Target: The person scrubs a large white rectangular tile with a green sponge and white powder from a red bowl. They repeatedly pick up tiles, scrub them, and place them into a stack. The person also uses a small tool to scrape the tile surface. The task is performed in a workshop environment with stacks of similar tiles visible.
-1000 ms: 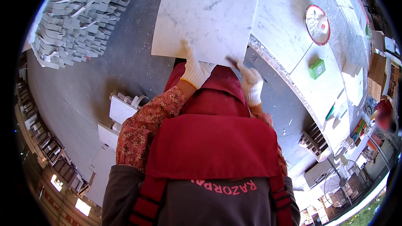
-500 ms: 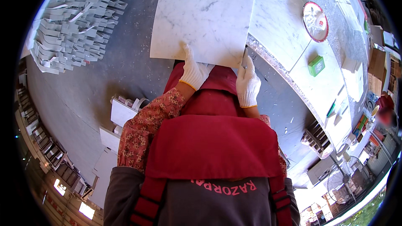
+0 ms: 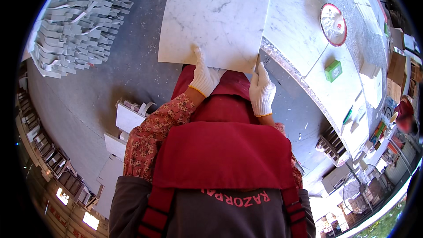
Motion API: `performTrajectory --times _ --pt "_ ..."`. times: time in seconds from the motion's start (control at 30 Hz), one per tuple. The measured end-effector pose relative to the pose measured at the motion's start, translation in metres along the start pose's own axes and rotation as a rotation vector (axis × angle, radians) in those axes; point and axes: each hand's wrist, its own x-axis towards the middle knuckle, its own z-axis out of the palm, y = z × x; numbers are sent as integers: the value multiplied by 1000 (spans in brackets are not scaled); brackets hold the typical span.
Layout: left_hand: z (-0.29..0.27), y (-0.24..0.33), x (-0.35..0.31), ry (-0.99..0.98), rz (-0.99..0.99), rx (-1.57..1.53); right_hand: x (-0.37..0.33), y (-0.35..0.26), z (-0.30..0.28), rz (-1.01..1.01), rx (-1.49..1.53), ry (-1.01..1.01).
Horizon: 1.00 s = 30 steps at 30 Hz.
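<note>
A large white marble slab (image 3: 216, 22) with grey veins extends away from me, its near edge just beyond my lap. My left hand (image 3: 205, 74), in a white knit glove, grips that near edge: the thumb lies on top and the fingers are hidden underneath. At the slab's near right corner my right hand (image 3: 262, 89), gloved likewise, is closed on a small grey flat piece (image 3: 258, 63) held against the edge. What kind of piece it is I cannot make out. A red apron (image 3: 222, 154) covers my front.
On the right stands a bench with a white slab top (image 3: 293, 22), bearing a red-rimmed plate (image 3: 333, 24), a green box (image 3: 333, 70) and a green-handled tool (image 3: 348, 116). Stacked pale strips (image 3: 79, 22) lie at the far left. A fan (image 3: 359, 194) stands at lower right.
My right hand and the small grey piece have shifted very slightly toward me and to the right along the slab's corner. My left hand keeps its hold.
</note>
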Motion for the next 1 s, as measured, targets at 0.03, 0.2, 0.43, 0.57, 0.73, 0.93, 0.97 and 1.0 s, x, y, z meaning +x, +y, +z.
performTrajectory --times 0.03,0.2,0.43,0.57,0.73,0.93,0.97,1.0 --pt "0 0 0 13 5 7 2 -1 -1 -2 7 -5" --pt "-3 -1 0 -31 19 33 10 -3 2 10 42 -23" --pt "0 -1 0 -22 33 15 18 4 7 -20 -32 -101" --pt "5 2 -3 -6 16 6 11 -2 -2 -9 -99 -167" --pt "0 0 2 5 16 21 1 -5 4 6 -116 -103" --pt "-1 0 3 24 14 18 11 1 4 -18 -84 -146" --pt "-3 1 3 20 7 21 9 0 3 -13 -73 -157" --pt "-5 1 3 17 1 23 4 -1 0 -9 -61 -169"
